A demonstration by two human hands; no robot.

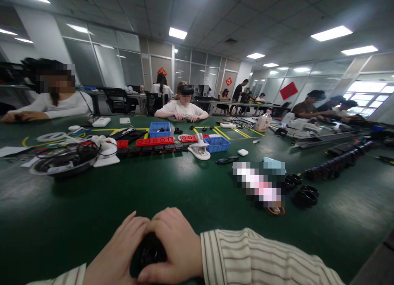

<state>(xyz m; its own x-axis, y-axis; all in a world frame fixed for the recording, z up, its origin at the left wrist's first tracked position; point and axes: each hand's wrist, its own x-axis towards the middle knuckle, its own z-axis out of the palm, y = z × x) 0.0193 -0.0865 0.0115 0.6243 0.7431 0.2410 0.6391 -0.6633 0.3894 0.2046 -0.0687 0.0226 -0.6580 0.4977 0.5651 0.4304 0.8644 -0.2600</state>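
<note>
At the front edge of the view, my left hand (pixel 115 249) and my right hand (pixel 175 242) close around a black rounded object (pixel 151 249). It shows dark and glossy in the gap between my thumbs and fingers, with a ring-like recess on its face. Most of it is covered by the hands, so its exact kind cannot be made out. My fingers meet on its far side, and my right thumb lies across its near side. The green table (pixel 101 203) is beneath.
Black ring-shaped parts (pixel 306 194) lie to the right, beside a blurred-out phone-like item (pixel 257 184) and a light blue item (pixel 272 165). Further off are blue bins (pixel 218 144), red sockets (pixel 155 141), a white clip (pixel 199 147) and a metal bowl (pixel 61 164). Several people sit around.
</note>
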